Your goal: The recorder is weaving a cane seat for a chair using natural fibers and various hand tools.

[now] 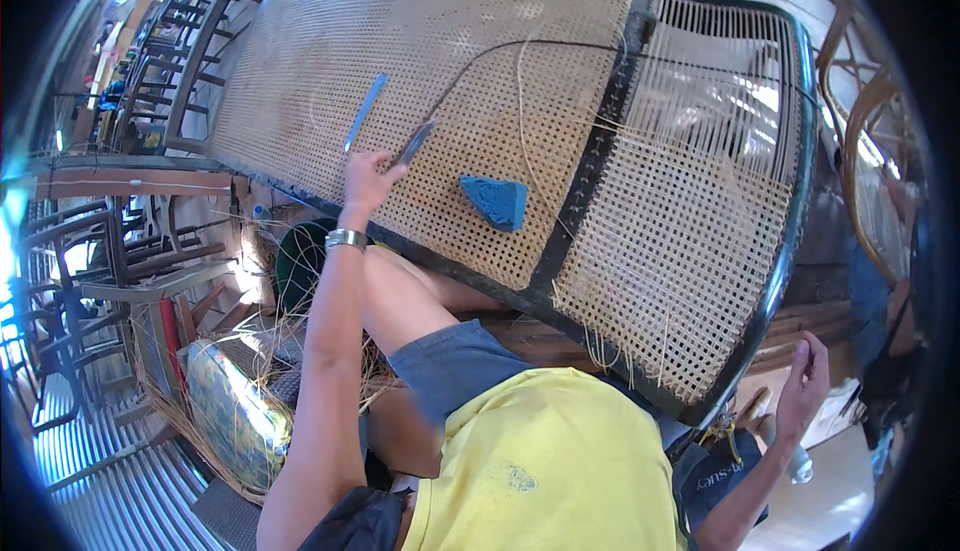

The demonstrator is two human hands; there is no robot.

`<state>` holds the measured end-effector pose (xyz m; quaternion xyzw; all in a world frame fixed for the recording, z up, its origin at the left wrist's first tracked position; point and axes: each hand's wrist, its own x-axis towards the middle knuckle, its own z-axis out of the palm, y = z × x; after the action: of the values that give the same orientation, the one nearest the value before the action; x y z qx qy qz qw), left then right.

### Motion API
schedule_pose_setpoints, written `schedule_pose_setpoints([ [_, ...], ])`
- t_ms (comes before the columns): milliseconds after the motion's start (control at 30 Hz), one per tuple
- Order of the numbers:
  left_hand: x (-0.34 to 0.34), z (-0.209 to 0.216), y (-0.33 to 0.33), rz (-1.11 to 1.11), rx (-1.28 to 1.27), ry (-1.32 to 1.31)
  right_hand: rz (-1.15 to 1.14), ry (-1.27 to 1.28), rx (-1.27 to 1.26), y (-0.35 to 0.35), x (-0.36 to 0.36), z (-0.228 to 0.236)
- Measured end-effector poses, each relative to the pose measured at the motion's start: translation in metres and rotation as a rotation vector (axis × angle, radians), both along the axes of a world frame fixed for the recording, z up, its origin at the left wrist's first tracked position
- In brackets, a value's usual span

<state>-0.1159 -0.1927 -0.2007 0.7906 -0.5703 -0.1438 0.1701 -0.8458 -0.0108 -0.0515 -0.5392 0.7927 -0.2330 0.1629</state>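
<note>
My left hand point(370, 183), a metal watch on its wrist, is over the woven cane panel point(330, 61). Its thumb and curled fingers close on the lower end of a slim dark tool point(414, 141) with a dark cord; the exact kind is unclear. A narrow blue strip point(366, 111) lies on the cane just beyond the knuckles. Right of the tool rests a blue wedge-shaped block point(495, 202). My right hand point(803, 388) is off the frame's right end, fingers stretched out and holding nothing.
A dark frame point(575, 216) surrounds the cane; its right section point(690, 221) has loose strands at the far end and lower edge. Stacked wooden chairs point(80, 271) stand at left. Cane strands tangle near a patterned cushion-like item point(235, 416). Bent wooden rods point(850, 151) rise at right.
</note>
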Motion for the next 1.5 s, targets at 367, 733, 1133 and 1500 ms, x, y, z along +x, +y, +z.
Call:
schedule_pose_setpoints([
  [367, 0.073, -0.028, -0.064, 0.071, -0.066, -0.258, 0.066, -0.021, -0.029, 0.002, 0.046, 0.032],
  [733, 0.158, 0.007, -0.037, -0.113, 0.076, -0.102, 0.256, -0.080, -0.005, -0.046, 0.109, 0.050],
  [1133, 0.116, 0.234, 0.149, 0.054, 0.129, 0.124, 0.604, -0.279, -0.018, -0.098, 0.172, 0.009],
  [1500, -0.262, 0.112, 0.000, -0.985, 0.300, 0.774, 1.025, -0.118, 0.574, -0.137, 0.207, 0.011],
])
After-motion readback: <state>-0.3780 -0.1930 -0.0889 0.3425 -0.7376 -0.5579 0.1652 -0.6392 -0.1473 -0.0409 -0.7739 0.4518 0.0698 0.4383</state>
